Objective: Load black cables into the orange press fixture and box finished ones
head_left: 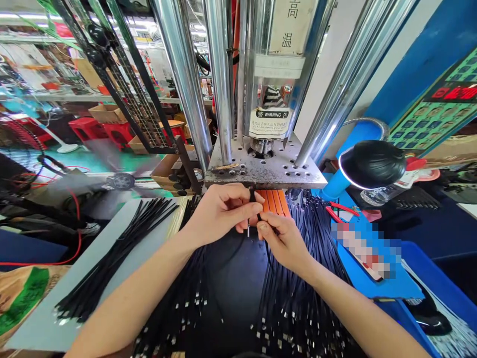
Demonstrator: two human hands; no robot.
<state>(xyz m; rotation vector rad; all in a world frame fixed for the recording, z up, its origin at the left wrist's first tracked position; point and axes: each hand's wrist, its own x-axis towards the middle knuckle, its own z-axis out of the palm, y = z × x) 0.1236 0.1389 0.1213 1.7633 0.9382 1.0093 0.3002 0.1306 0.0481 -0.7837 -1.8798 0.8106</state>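
Both hands meet in front of the metal press plate (264,171), above a black work surface (233,278). My left hand (227,214) pinches a small black piece (252,195) with a thin metal tip pointing down. Close against it on the right, my right hand (279,236) has its fingers closed on a black cable (260,217). The fingers partly hide where piece and cable meet. Many black cables with metal ends lie on the left (190,293) and right (301,298) of the work surface. Orange strips (276,202) show behind my right hand.
Thick chrome columns (184,79) rise from the press. A black cable bundle (119,248) lies on a grey board at left, near a spinning fan (122,181). At right are a black lamp (372,164), red-handled pliers (341,209) and a blue tray (439,278).
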